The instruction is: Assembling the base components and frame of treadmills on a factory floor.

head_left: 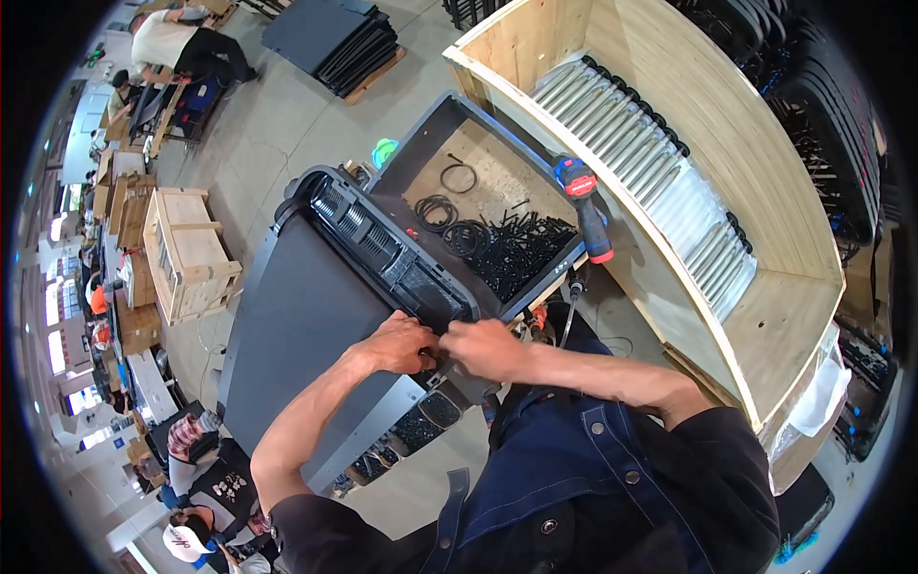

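Note:
In front of me lies what looks like a treadmill base with a wide dark belt (306, 306). Along its right end runs a black housing with an uncovered compartment (368, 234). At the near corner of that housing, my left hand (402, 342) is closed, with its fingers bent down against the edge. Close beside it, knuckles up, my right hand (481, 349) is closed too. Whatever is between the fingers of either hand is hidden. Just beyond the housing stands a grey bin (413, 143) holding many small black screws (535, 247) and several coiled black cables (466, 239).
A red and blue cordless drill (583, 196) rests by the bin's right edge. To the right stands a large wooden crate (732, 153) with rows of metal rollers (631, 134). Dark panels (335, 43) are stacked farther off. At left are a slatted crate (191, 244) and other people working.

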Demonstrator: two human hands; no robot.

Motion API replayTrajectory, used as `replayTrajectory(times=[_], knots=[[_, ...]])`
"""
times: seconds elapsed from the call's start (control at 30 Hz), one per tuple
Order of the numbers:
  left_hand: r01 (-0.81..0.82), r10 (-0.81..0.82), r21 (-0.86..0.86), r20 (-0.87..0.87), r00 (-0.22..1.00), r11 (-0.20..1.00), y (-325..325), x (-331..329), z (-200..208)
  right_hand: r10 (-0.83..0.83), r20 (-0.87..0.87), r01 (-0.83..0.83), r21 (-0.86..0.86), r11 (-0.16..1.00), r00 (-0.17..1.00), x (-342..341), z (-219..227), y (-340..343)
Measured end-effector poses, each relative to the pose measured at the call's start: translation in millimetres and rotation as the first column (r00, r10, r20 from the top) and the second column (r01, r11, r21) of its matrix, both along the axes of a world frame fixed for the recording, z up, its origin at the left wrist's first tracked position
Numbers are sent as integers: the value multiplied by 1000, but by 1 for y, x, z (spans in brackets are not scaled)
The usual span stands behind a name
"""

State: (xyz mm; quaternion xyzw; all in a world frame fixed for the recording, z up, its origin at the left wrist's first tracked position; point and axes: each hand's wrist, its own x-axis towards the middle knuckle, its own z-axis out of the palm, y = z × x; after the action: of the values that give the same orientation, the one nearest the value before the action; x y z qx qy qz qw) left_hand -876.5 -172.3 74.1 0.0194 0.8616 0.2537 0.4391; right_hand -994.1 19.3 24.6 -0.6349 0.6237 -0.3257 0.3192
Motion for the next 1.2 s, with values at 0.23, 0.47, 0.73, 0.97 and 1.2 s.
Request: replayTrajectory(times=[0.23,0.47,0.73,0.97,1.2], knots=[[-16,16,18,3,1000,1000,-2,-2,-1,-929,-114,918,-152,367,353,-181,-59,58],[10,-8,-21,97,995,1000,1,-7,-6,-874,-220,900,152,409,434,-218,-106,21],[-52,53,-16,93,994,999,3,8,-1,-741,462,751,211,625,487,-180,-23,95],[-29,29,-1,45,999,1000,-2,-2,-3,-633,604,205,625,753,484,-154,-7,126],[-34,35,-5,73,997,999,2,-3,0,-603,608,54,679,732,517,-149,1,116]])
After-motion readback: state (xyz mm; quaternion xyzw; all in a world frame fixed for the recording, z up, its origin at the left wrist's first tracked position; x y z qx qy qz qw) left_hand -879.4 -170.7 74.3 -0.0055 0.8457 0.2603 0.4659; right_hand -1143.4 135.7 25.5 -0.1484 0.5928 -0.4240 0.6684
